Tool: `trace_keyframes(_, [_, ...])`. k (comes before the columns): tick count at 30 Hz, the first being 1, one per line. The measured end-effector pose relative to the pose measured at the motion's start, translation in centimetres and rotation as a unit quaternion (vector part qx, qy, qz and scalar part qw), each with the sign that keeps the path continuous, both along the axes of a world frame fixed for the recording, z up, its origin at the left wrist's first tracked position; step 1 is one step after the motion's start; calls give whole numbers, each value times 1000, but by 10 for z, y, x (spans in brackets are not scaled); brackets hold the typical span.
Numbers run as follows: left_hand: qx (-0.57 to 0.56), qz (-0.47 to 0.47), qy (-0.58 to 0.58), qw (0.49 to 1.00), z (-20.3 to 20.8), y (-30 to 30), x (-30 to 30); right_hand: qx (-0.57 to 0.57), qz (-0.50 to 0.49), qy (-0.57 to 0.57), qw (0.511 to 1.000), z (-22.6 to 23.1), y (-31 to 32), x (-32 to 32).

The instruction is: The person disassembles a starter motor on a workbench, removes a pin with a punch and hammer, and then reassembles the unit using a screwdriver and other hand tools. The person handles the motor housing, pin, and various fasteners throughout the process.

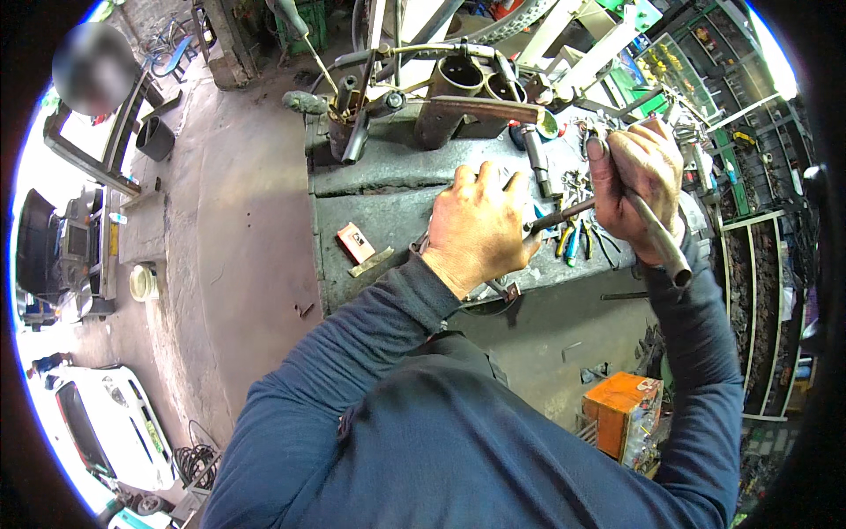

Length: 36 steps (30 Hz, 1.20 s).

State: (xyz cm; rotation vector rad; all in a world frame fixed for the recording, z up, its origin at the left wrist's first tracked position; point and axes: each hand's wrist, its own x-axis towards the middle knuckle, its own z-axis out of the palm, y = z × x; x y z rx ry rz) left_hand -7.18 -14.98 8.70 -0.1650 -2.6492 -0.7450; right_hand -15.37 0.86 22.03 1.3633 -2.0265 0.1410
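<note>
My right hand (pixel 641 185) is closed round a metal tube (pixel 661 238), whose hollow end sticks out below the fist. From that fist a thin dark rod (pixel 564 214) runs left to my left hand. My left hand (pixel 480 227) lies curled over something at the bench's near edge, its thumb side by the rod's end. What it covers is mostly hidden; a small metal bracket (pixel 507 291) shows just below it. Right of the left hand lie several pliers (pixel 573 242) with coloured handles. A small red-and-white box (pixel 356 242) sits left of it.
The metal workbench (pixel 370 212) carries open cylinders (pixel 456 78) and a holder with hammers (pixel 344 123) at its far side. Loose tools crowd its right part. An orange box (pixel 621 406) stands on the floor at right, near shelves (pixel 758 291). A black bin (pixel 155 138) stands far left.
</note>
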Motion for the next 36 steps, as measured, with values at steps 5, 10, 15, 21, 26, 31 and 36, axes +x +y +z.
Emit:
trace_keyframes(5, [10,23,36,999,-2,-2,6,-44,-20,32,998,-8,-6,5])
trace_keyframes(10, [-17,20,62,998,-9,-10,6,-98,-134,28,986,-16,-28,24])
trace_keyframes(15, [-11,-12,125,992,-11,-8,7,-74,31,31,996,3,5,-4])
trace_keyframes(21, [30,22,141,989,-24,9,14,-86,242,-29,966,-12,6,-37])
trace_keyframes(26, [118,57,173,976,-35,14,18,30,460,-24,887,5,-14,-57])
trace_keyframes(31, [76,93,157,980,-34,25,19,83,439,-31,894,7,-29,-68])
trace_keyframes(36, [-10,119,130,984,-19,17,27,19,412,-19,911,-4,-20,-61])
